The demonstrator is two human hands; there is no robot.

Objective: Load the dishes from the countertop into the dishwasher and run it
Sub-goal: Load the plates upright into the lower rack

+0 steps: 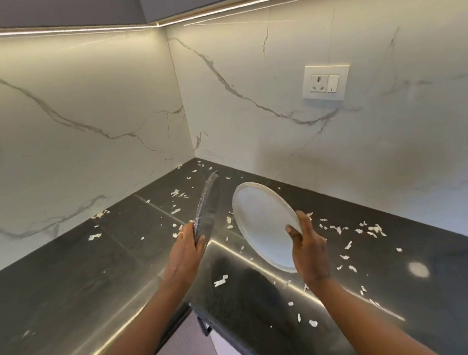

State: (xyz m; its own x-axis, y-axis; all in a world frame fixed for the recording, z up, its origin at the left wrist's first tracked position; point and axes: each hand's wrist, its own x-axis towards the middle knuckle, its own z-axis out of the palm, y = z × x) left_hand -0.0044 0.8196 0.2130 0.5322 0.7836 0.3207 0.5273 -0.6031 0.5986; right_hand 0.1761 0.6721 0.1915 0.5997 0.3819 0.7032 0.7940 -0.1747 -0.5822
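Note:
My left hand grips a dark speckled plate by its near rim and holds it on edge above the black countertop, so I see mostly its rim. My right hand grips a white round plate at its right rim, thumb on the face. That plate is tilted up with its face toward me. Both plates are lifted off the counter, a small gap between them. No dishwasher is in view.
Small white scraps lie scattered over the corner countertop. White marble-look walls meet in a corner behind it. A wall socket with switch sits on the right wall. Cabinet fronts show below the counter edge.

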